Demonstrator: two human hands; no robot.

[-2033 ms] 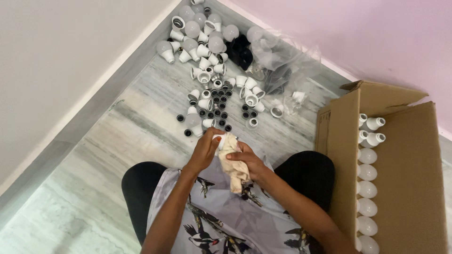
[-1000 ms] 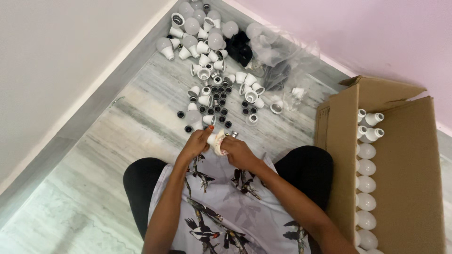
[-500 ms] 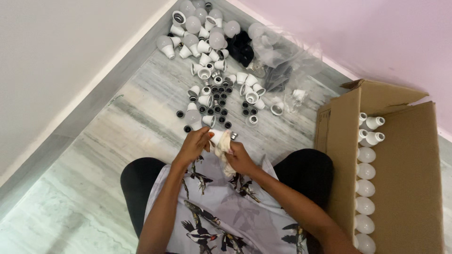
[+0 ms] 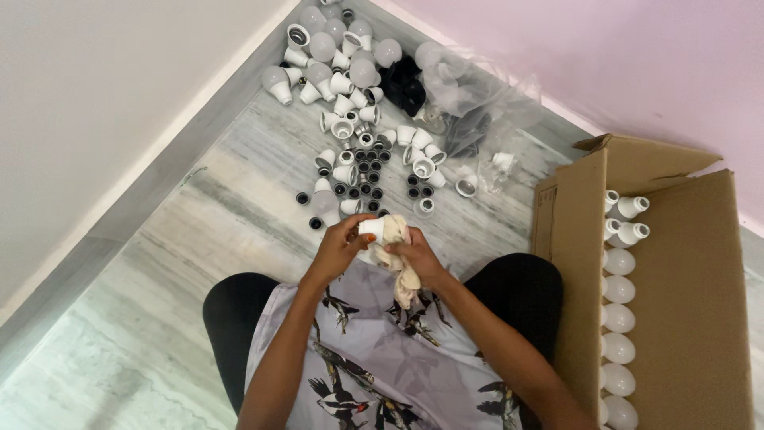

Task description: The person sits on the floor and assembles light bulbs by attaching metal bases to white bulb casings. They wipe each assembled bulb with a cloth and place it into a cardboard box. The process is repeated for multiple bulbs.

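hands meet over the lap, just near of the scattered parts on the floor. left hand [image 4: 338,248] pinches a small white plastic bulb housing [image 4: 371,228] by its end, fingers closed around it, while right hand [image 4: 415,256] is closed on a crumpled cream cloth rag [image 4: 399,267] pressed against that housing — the rag wraps over its right side and a loose tail hangs down toward the lap. the housing sits between the two hands, held off the floor, above the grey bird-print shirt [image 4: 374,358].

far of the hands, a spread of white bulb housings and small black ring caps [image 4: 362,163] lies on the grey marble floor [image 4: 199,263], the black caps clustered in the middle with white cups around them. farther still, toward the corner of the room, several frosted white dome bulbs [image 4: 334,48] lie in a loose heap. to the right of that heap, a clear plastic bag [image 4: 469,99] with dark pieces inside rests against the pink wall [image 4: 637,64].

on the right, an open brown cardboard box [image 4: 684,302] stands beside the person's knee, its flaps up. inside it a row of finished white bulbs [image 4: 619,318] runs from far to near along the left inner wall — the two farthest lie with their bases pointing right, the rest show only their round domes.
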